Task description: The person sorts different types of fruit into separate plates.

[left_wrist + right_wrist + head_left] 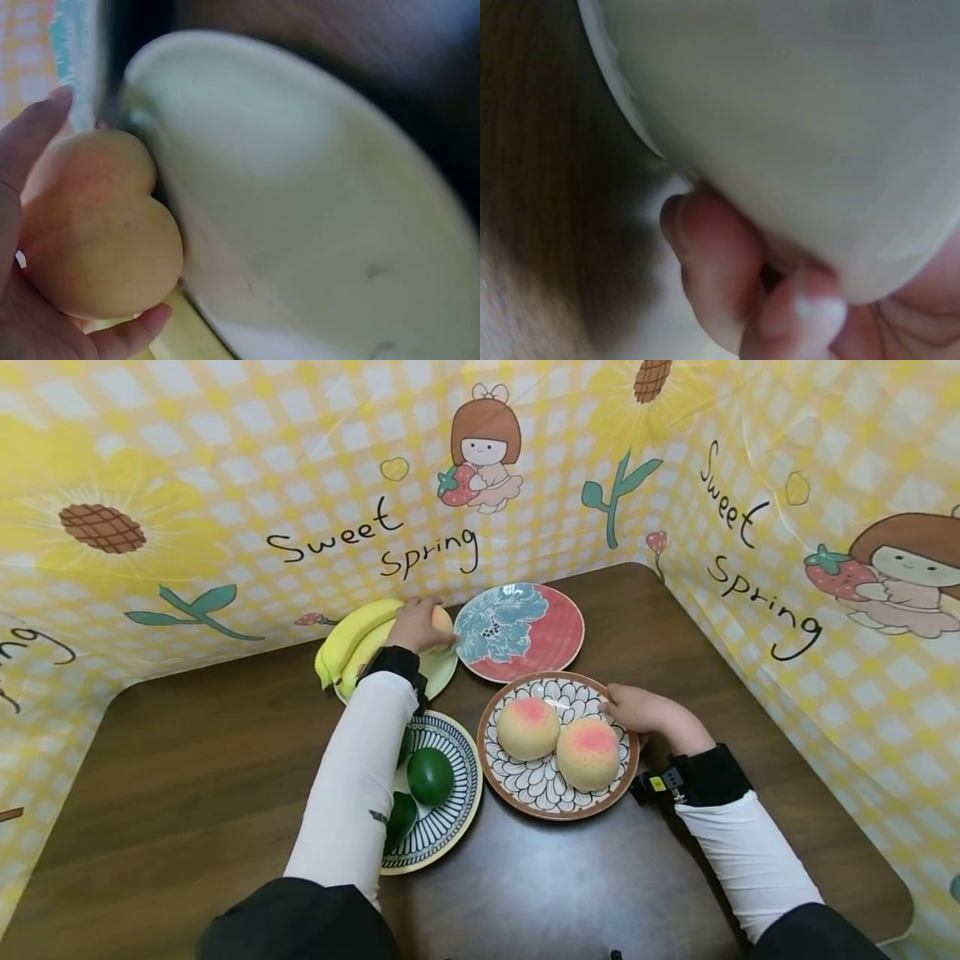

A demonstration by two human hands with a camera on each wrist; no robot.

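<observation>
Head view: brown wood-grain table [187, 760], yellow-and-white checked cloth walls [337, 460]; far side, left hand [416, 627] grips a round pink-blushed peach [441, 620]; right side, right hand [643, 710] pinches a brown-rimmed patterned plate [536, 787].

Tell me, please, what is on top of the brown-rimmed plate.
Two peaches sit on the brown-rimmed plate, with its petal pattern visible around them; the surface directly beneath them is covered.

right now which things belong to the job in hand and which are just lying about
Seemingly in use:
peach in the left hand
pale plate close to it
brown-rimmed plate gripped by the right hand
two peaches on that plate

Likely idle:
bananas
green fruits and their plate
red-and-blue plate
</observation>
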